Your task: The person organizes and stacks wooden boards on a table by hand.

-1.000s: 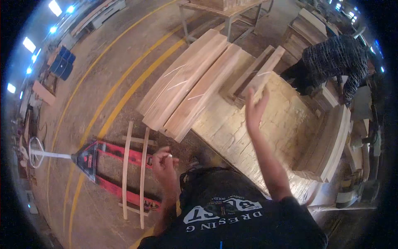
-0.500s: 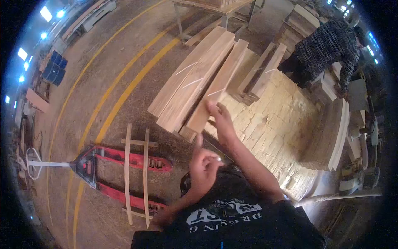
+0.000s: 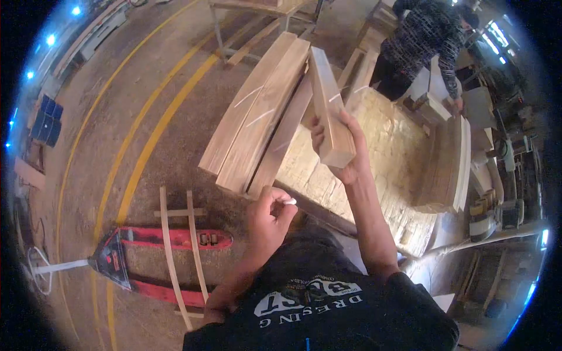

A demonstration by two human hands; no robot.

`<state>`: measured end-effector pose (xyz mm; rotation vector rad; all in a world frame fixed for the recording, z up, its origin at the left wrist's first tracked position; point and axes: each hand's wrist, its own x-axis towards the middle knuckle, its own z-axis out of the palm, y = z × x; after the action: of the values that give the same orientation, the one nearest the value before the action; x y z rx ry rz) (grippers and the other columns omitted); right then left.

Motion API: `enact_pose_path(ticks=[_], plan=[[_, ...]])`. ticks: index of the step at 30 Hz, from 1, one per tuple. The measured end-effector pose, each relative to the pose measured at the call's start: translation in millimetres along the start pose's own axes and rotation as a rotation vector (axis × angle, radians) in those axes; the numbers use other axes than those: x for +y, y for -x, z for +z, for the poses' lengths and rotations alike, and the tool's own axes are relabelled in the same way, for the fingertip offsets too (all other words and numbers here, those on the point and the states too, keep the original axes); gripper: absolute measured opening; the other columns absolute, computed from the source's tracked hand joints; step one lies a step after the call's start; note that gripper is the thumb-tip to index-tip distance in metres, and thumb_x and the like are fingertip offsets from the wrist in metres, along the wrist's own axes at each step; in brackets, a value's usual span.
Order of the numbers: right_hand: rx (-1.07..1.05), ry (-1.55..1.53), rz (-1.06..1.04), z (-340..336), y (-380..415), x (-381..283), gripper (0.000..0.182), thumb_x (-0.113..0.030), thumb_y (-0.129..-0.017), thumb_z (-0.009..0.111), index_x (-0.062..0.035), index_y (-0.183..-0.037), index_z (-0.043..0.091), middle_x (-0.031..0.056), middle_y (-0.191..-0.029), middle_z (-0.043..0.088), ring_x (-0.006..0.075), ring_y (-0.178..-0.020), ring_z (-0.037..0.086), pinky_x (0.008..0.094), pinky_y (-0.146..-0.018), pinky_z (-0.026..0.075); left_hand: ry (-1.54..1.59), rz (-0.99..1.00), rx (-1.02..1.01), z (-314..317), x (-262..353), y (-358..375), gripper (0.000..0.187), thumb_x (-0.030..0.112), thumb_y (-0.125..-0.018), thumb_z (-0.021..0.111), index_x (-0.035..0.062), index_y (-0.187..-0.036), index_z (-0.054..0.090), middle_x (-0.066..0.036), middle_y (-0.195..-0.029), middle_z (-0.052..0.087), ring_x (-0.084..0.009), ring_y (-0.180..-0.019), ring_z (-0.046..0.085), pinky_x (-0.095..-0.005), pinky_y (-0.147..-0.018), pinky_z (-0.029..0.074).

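One wooden beam [image 3: 328,96], marked with a slanting white line [image 3: 334,98], held at a tilt above a table [image 3: 386,152] with a wrinkled yellowish top, squared near end toward the camera. Clamped around it near that end, the right hand [image 3: 355,159], thumb on one side, fingers on the other. Contact between the far end and the wood behind, impossible to tell. Lower and to the left, pinched between thumb and fingers of the left hand [image 3: 269,219], a small white piece [image 3: 290,201], just beside the end of a row of beams [image 3: 253,128]. Along that row, more white lines [image 3: 260,119]. At the table's opposite side, a stack of curved wooden pieces [image 3: 442,169], with a co-worker [image 3: 421,38] in dark patterned clothing bent over nearby, one arm reaching toward the wood. On the floor [image 3: 137,196] at left, a red pallet truck [image 3: 149,235], two slim wooden strips [image 3: 169,245] lying across its forks.
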<state>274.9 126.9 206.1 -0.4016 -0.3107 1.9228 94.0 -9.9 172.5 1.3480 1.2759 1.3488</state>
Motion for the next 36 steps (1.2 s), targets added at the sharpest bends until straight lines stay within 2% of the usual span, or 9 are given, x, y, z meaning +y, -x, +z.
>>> enact_pose_path(ticks=[6,10,15,18,23,27,31,33,36], plan=[[0.132,-0.038,-0.073,28,4,-9,0.055,-0.033,-0.098,0.054,0.0083,-0.131,0.041,0.0185,-0.105,0.056,0.0255,-0.096,0.058,0.0345,-0.08,0.056,-0.087,0.226,0.031,22,39,-30,0.015,0.003,-0.082,0.07,0.0034,-0.09,0.058,-0.011,-0.077,0.063,-0.0241,-0.064,0.065,-0.0319,-0.058,0.05],[-0.227,-0.072,0.192,-26,-7,-15,0.066,-0.055,-0.099,0.044,0.0047,-0.125,0.049,0.0127,-0.097,0.059,0.022,-0.092,0.061,0.0376,-0.086,0.053,-0.182,0.31,0.092,43,39,-31,0.014,0.003,-0.082,0.07,0.0038,-0.09,0.058,-0.011,-0.077,0.062,-0.0254,-0.065,0.064,-0.0344,-0.058,0.051],[0.332,0.091,-0.041,8,4,-8,0.065,-0.062,-0.093,0.052,0.0003,-0.112,0.054,0.0089,-0.086,0.057,0.0176,-0.07,0.06,0.0323,-0.069,0.053,-0.354,0.488,0.078,76,32,-44,0.018,0.005,-0.079,0.073,0.0051,-0.09,0.058,-0.01,-0.076,0.059,-0.0271,-0.066,0.062,-0.0371,-0.057,0.051],[0.126,0.141,0.027,-20,-5,-10,0.055,-0.056,-0.092,0.057,-0.0029,-0.105,0.054,0.0071,-0.081,0.056,0.0179,-0.065,0.059,0.0308,-0.061,0.053,-0.514,0.683,0.096,90,26,-60,0.022,0.008,-0.076,0.075,0.0062,-0.088,0.057,-0.009,-0.076,0.057,-0.0286,-0.067,0.061,-0.0393,-0.056,0.05],[0.275,0.221,-0.059,-15,-9,-19,0.042,-0.049,-0.093,0.058,-0.0087,-0.104,0.056,0.0055,-0.082,0.058,0.0169,-0.069,0.06,0.0313,-0.058,0.052,-0.701,0.221,0.446,55,-2,-69,0.01,0.004,-0.086,0.064,0.0057,-0.085,0.054,-0.012,-0.08,0.06,-0.026,-0.068,0.063,-0.0389,-0.056,0.048],[0.406,0.257,-0.264,-63,-52,-13,0.039,-0.048,-0.092,0.058,-0.0126,-0.109,0.055,0.0048,-0.086,0.059,0.017,-0.071,0.06,0.0333,-0.061,0.052,-0.542,0.069,0.215,61,-1,-62,0.005,0.002,-0.09,0.057,0.0035,-0.088,0.053,-0.014,-0.093,0.067,-0.0201,-0.074,0.066,-0.0358,-0.062,0.052],[0.279,0.133,-0.365,-74,-94,-10,0.039,-0.046,-0.092,0.057,-0.0121,-0.112,0.055,0.0049,-0.089,0.06,0.0181,-0.074,0.061,0.0339,-0.065,0.052,0.25,-0.191,0.044,97,2,-92,0.003,0.003,-0.094,0.051,0.0004,-0.096,0.052,-0.018,-0.11,0.067,-0.0209,-0.084,0.068,-0.0342,-0.076,0.056],[0.268,-0.048,-0.337,-66,-96,-20,0.041,-0.036,-0.096,0.054,-0.0051,-0.122,0.052,0.0071,-0.112,0.057,0.0203,-0.107,0.053,0.0342,-0.094,0.043,0.281,-0.184,0.018,106,-1,-114,0.006,0.005,-0.096,0.05,-0.0005,-0.098,0.051,-0.019,-0.113,0.066,-0.0224,-0.087,0.068,-0.034,-0.08,0.056],[0.365,-0.005,-0.497,-81,-132,-25,0.039,-0.043,-0.093,0.056,-0.0087,-0.113,0.054,0.0048,-0.096,0.059,0.019,-0.079,0.06,0.0332,-0.064,0.05,0.209,-0.232,0.002,115,-15,-153,0.008,0.008,-0.096,0.05,0.0006,-0.097,0.054,-0.017,-0.114,0.066,-0.021,-0.087,0.068,-0.0327,-0.081,0.055]])
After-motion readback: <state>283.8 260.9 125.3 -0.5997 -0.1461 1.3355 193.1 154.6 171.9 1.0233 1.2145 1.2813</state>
